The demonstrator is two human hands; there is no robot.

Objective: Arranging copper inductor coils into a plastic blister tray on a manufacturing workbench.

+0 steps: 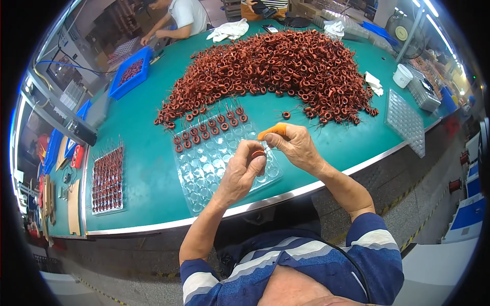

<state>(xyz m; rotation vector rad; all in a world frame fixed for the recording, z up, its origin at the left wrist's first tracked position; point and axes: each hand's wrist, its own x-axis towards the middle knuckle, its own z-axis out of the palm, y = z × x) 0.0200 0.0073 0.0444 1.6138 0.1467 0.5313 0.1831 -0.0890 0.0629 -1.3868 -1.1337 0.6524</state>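
Observation:
Over the near part of a clear plastic tray (190,168), my left hand (239,173) pinches a reddish-brown wire-wound ring coil (259,153) between thumb and fingers. My right hand (298,149) is close beside it, thumb and forefinger pressed together near the coil's leads. Whatever it grips there is too small to make out. An orange finger cot (273,131) covers one of its fingertips. Rows of ring coils (205,135) with upright wire leads fill the tray's far-left pockets; its nearer pockets hold none. One loose coil (286,115) lies just beyond my right hand.
A large heap of ring coils (275,66) covers the far middle of the green table (148,168). At left stands a filled tray (108,178); a blue bin (131,74) lies farther back. An empty clear tray (405,120) and white tub (402,76) are right. Another person (184,20) works far left.

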